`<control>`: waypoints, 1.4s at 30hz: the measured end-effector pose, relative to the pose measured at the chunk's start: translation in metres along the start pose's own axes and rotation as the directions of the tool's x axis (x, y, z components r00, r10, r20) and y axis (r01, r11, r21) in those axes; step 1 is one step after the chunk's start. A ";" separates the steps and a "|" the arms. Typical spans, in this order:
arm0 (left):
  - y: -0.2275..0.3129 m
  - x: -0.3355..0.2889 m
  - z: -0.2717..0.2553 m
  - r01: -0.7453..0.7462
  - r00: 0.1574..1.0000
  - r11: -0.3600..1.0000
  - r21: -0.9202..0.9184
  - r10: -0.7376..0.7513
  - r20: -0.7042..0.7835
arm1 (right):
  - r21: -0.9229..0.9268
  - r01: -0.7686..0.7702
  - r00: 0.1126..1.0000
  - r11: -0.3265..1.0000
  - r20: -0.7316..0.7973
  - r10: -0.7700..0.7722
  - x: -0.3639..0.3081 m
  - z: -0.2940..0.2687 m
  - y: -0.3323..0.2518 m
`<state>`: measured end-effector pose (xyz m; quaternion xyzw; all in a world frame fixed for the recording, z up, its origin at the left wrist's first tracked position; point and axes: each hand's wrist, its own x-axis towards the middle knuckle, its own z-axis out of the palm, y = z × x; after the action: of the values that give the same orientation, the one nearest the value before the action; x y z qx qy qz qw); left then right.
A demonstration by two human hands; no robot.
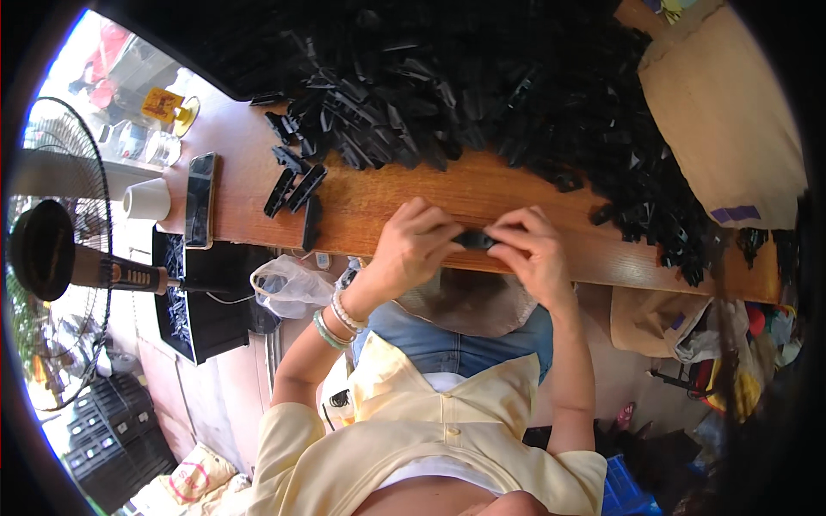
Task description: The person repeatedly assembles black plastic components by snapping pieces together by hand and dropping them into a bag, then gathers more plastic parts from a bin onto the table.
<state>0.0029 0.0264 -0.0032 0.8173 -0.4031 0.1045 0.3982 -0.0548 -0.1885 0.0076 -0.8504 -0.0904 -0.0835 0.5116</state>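
Between my two hands, just over the table's near edge, is a small black plastic part (475, 240). My left hand (420, 234) pinches its left end, and my right hand (531, 245) has thumb and fingers closed on its right end. Beyond them a large heap of similar black plastic parts (387, 107) covers the far side of the wooden table (387, 185). Several loose black pieces (295, 185) lie left of my hands, one of them near the table edge. A bag or cloth (469, 301) hangs over my lap below the part.
At the left stand a phone (200, 199), a white cup (147, 200) and a fan (64, 249). A black crate (206, 322) with dark pieces sits below the table edge, beside a clear plastic bag (292, 285). Brown cardboard or paper (718, 112) leans at the far right.
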 end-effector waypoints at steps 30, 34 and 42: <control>-0.021 -0.026 -0.032 -0.160 0.970 0.783 0.601 0.238 -0.052 | -0.796 -0.071 0.915 0.601 -0.292 -0.279 0.007 -0.029 0.035; 0.004 -0.024 0.011 -0.113 0.975 0.878 0.465 0.188 -0.117 | -0.773 -0.045 0.931 0.633 -0.262 -0.254 0.003 -0.023 0.032; 0.025 -0.025 0.017 0.009 0.983 0.983 0.186 0.025 -0.181 | -0.073 0.031 0.906 0.997 -0.419 -0.058 -0.003 0.004 -0.001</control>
<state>-0.0346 0.0195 -0.0125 0.8363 -0.3565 0.2179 0.3551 -0.0577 -0.1843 0.0058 -0.8263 0.0053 -0.2792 0.4892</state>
